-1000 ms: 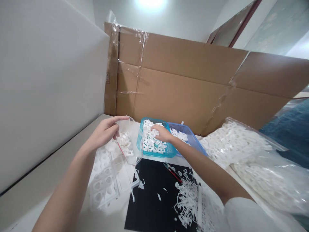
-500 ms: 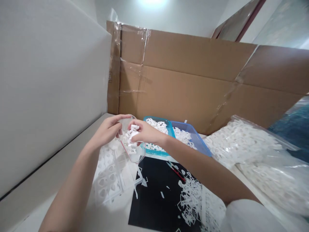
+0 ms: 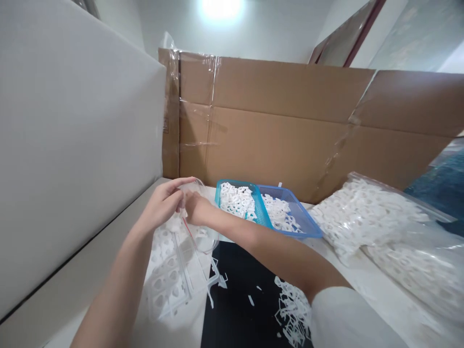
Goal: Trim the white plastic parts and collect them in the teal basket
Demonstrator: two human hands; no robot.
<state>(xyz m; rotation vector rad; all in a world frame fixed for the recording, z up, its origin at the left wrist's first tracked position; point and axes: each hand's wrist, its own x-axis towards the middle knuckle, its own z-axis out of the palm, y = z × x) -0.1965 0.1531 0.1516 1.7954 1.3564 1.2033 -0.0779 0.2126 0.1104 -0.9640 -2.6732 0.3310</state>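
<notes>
My left hand (image 3: 163, 204) held the bag (image 3: 209, 244), see-through and thin, with a red line (image 3: 187, 226) on it, by the clear tray (image 3: 167, 278), left of the green-blue basket (image 3: 264, 212), my right hand (image 3: 197, 209) in its mouth, fingers too hidden for me to tell.

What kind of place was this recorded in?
Possibly a small workshop or home packing corner: baskets of small white plastic parts, bulging clear bags of similar pieces, and a large cardboard sheet standing behind the work surface.
</notes>
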